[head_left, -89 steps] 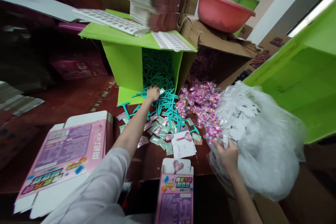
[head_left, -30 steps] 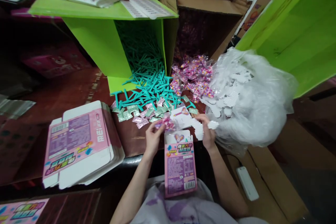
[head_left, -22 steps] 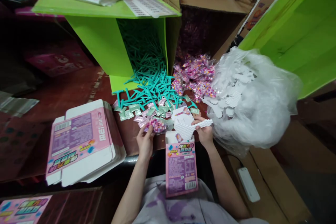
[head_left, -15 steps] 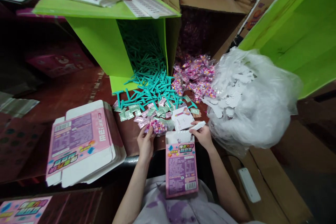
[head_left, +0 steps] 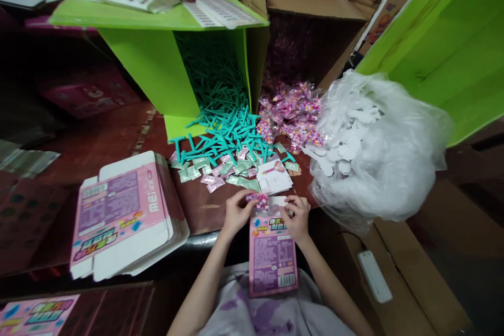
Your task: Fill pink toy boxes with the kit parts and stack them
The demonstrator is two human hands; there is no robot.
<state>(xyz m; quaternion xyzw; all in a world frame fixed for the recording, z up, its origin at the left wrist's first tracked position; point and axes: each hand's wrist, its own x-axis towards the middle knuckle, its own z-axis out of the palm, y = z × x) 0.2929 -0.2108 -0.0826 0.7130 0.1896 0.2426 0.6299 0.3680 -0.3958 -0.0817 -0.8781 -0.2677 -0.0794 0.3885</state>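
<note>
A pink and purple printed box [head_left: 273, 260] leans against my lap with its top open toward the table. My left hand [head_left: 237, 214] is closed on a small clear bag of pink beads [head_left: 258, 200], held right at the box's mouth. At the mouth's right side, my right hand [head_left: 297, 218] has its fingers bent around the box's top edge; the fingertips are partly hidden. Just beyond the box lies a stack of white printed cards [head_left: 273, 177]. Small green and pink sachets [head_left: 214, 182] are scattered to the left of the cards.
Teal hammer-shaped sticks [head_left: 224, 136] spill from a lime-green bin [head_left: 145, 63]. Bead bags [head_left: 293, 115] pile before a cardboard carton [head_left: 315, 2]. A plastic bag [head_left: 394, 168] of white pegboard pieces sits right. Flattened boxes [head_left: 129, 220] are stacked left. A white power bank [head_left: 374, 275] lies lower right.
My left hand has carried the bead bag right and toward me, to the box's mouth. The white piece in my right hand no longer shows; that hand has moved slightly closer to the box.
</note>
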